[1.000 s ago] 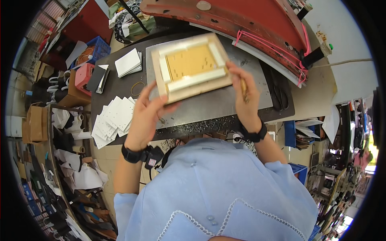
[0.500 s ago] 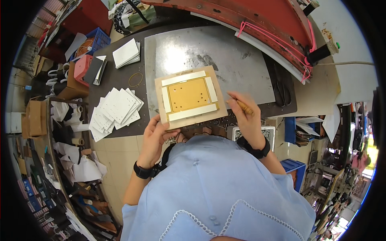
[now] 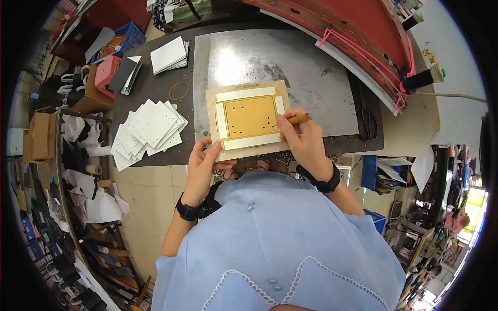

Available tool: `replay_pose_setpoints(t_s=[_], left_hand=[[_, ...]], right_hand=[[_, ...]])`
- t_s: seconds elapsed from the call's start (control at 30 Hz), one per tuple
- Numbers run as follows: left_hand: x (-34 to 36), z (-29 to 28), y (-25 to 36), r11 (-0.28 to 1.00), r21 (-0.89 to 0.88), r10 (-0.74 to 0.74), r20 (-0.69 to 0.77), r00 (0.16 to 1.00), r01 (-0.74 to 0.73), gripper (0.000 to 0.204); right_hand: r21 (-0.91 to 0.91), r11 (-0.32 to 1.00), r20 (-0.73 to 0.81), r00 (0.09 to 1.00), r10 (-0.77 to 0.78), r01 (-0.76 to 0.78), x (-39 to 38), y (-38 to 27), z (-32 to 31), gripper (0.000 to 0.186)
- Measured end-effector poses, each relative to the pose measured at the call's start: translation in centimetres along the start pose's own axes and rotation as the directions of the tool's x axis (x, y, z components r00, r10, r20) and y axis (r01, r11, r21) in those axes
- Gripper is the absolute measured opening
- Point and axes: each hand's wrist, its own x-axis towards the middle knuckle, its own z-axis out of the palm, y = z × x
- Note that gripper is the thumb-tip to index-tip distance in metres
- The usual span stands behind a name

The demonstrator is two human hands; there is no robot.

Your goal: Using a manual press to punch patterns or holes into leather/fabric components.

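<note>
At the middle of the table's [image 3: 155, 89] near edge, a tan board [image 3: 251, 117] with a yellow panel framed by pale strips is sitting between the person's two hands; whether it is resting on the table or being held just above it, one cannot tell. The left hand [image 3: 204, 161] is gripping the board's near left corner, thumb lying on top and fingers curling under the edge. The right hand [image 3: 305, 132] is closing around a wooden-handled tool [image 3: 300, 119], thumb and fingers pinching it, with its thin end pointing at the small dark holes on the panel's right side; contact there is too small to make out. Beyond the board, a grey metal plate [image 3: 316, 78] is covering much of the table. Toward the table's left edge, punched white cards [image 3: 150, 127] are lying fanned out, and a thin yellowish band [image 3: 179, 90] is lying beyond them. Farther back, a white stack [image 3: 169, 56] is sitting beside the plate. Near the table's right edge, dark scissors [image 3: 368, 124] are lying.
</note>
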Motion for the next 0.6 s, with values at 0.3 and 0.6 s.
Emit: replay_pose_setpoints(t_s=[0.3, 0.6], left_hand=[[0.2, -0.3, 0.0, 1.000, -0.014, -0.005, 0.007, 1.000, 0.005, 0.041], [0.6, 0.6, 0.8, 0.999, 0.025, 0.046, 0.037, 0.998, -0.047, 0.039]], right_hand=[[-0.163, 0.986, 0.049, 0.998, -0.035, 0.043, 0.4, -1.0, 0.1, 0.022], [-0.324, 0.940, 0.096, 0.992, -0.082, 0.109, 0.7, -0.6, 0.2, 0.027]])
